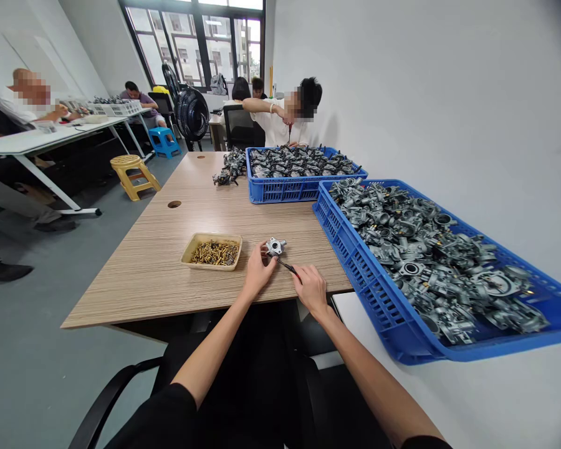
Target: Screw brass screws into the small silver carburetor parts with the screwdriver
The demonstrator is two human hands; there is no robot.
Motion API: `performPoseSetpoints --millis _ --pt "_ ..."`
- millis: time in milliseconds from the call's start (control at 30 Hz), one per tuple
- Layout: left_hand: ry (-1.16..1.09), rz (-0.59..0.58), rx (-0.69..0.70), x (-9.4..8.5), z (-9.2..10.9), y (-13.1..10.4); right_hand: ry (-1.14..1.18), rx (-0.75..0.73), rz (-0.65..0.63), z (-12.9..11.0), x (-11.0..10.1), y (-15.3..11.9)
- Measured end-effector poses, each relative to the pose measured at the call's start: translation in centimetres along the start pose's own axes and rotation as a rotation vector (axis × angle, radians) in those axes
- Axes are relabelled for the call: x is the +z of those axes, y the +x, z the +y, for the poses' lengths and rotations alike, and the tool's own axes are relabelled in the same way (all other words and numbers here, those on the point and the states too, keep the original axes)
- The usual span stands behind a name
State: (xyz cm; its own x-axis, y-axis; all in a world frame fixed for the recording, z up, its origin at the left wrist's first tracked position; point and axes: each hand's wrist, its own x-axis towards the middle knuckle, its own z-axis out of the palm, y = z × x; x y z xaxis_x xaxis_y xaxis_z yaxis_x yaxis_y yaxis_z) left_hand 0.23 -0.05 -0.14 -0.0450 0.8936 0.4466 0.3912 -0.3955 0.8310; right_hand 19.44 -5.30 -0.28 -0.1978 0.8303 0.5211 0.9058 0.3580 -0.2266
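My left hand (258, 269) is closed around the left side of a small grey metal carburetor body (275, 246) at the table's near part. A round bore in its flange faces up toward me. My right hand (311, 286) grips a screwdriver (287, 267) with a dark shaft and a red-and-black handle. The screwdriver points up and left, its end at the carburetor's lower edge; whether the tip sits in a hole is too small to tell. Left of my hands stands a cream tray (187, 260) holding many small brass parts (215, 252).
A blue crate (378, 318) heaped with carburetor parts stands at my right. Farther back, another blue crate (280, 190) holds rows of carburetors, with loose carburetors (234, 163) beside it. A co-worker (285, 118) sits across the wooden table (140, 274). A fan (191, 113) and stool (133, 174) stand left.
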Motion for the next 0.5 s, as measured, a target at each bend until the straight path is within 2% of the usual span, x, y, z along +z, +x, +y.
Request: performPoseSetpoints --millis 500 --pt "0.074 0.041 0.035 -0.01 -0.27 0.02 -0.006 0.006 -0.003 -0.03 0.02 -0.03"
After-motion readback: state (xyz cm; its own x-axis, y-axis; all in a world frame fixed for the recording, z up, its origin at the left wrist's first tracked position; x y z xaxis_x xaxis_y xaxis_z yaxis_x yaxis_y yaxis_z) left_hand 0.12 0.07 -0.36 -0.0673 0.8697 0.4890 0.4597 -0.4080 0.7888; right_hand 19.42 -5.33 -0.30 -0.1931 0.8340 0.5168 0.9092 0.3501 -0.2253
